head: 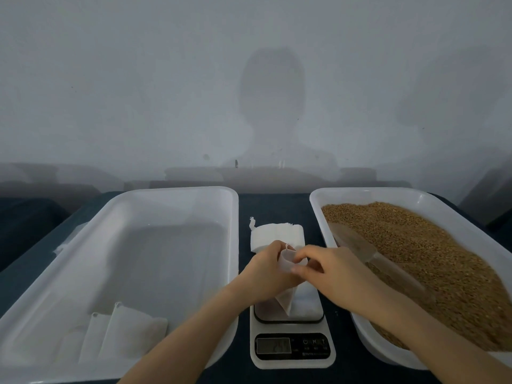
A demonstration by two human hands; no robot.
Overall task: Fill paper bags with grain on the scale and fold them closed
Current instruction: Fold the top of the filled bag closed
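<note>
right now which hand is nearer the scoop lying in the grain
Right. The right hand pinches the bag at its mouth, just left of the scoop; the left hand holds the bag farther left, over the scale.

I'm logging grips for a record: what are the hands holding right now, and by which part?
Both hold one small paper bag above the scale: the left hand grips its upper part, the right hand pinches its open rim.

Bare left hand (266,273), bare right hand (335,268). Left forearm (180,342), right forearm (415,325): uncovered as far as frame edge, slender, smooth. Fingers (313,250) slim; nails too blurred to judge.
</note>
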